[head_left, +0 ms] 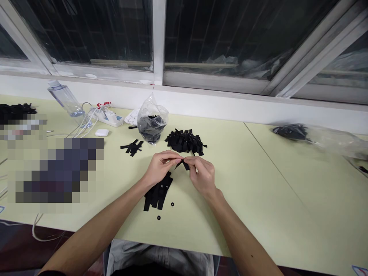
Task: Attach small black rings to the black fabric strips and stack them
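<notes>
- Landmark: heap of black fabric strips (185,141), lying on the bench (258,214).
- Left hand (162,165): thumb and index finger brought together in a pinch, gripping a black strip (186,165).
- Right hand (202,171): thumb and index finger pinched on the same strip, remaining fingers curled in. Fingertips of both hands nearly meet.
- Held strip: on the near side of the heap, partly hidden by the fingers.
- Upright clear plastic bag (152,122): just left of the heap; contains black pieces, type not discernible.
- Flat-lying clear plastic bag (336,141): well to the right of the heap; black contents gathered at its left end.
- Clear bottle (65,97): far left of the heap, tilted, cap fitted; fill level cannot be determined.
- White earbud case (102,132): left of the heap, lid down, interior hidden.
- Laid-out black strips (158,195): nearer the person than the heap, slightly left.
</notes>
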The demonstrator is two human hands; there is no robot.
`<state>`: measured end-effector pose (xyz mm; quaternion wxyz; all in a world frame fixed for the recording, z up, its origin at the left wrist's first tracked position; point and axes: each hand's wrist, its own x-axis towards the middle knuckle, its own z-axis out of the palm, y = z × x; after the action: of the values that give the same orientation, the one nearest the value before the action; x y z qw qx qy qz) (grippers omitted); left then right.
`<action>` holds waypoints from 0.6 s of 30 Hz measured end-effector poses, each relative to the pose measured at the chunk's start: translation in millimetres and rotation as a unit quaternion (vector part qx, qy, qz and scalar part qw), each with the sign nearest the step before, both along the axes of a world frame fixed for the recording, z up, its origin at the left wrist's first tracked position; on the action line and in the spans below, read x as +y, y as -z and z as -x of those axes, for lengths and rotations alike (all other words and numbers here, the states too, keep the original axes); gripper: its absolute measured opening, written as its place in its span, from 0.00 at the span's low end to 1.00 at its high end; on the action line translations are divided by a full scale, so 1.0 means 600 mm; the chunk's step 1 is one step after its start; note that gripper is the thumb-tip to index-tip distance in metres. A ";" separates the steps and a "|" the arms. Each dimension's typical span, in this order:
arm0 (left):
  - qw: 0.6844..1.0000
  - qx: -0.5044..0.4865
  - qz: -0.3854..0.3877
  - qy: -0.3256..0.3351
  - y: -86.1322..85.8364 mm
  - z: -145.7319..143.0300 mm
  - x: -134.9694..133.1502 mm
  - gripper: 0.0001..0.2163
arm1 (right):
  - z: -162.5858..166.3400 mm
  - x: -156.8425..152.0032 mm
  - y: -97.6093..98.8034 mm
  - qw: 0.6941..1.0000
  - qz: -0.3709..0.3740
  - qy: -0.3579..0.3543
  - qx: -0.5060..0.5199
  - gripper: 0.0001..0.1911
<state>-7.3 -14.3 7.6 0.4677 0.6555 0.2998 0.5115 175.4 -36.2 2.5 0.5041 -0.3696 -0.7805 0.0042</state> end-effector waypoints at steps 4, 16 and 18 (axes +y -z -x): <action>1.000 0.010 -0.009 0.003 0.001 0.000 -0.001 0.09 | -0.002 -0.001 0.003 0.999 0.027 0.022 -0.003 0.12; 0.998 0.032 -0.053 -0.015 0.006 0.001 0.000 0.08 | 0.010 -0.002 0.007 0.995 0.063 0.070 0.015 0.07; 0.997 0.034 -0.060 -0.023 0.008 -0.001 0.001 0.08 | 0.011 0.000 0.009 0.996 0.057 0.072 0.021 0.06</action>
<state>-6.8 -13.9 2.6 0.4051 0.6922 0.2996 0.5167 169.0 -36.1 -3.1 0.4971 -0.4530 -0.7397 0.0198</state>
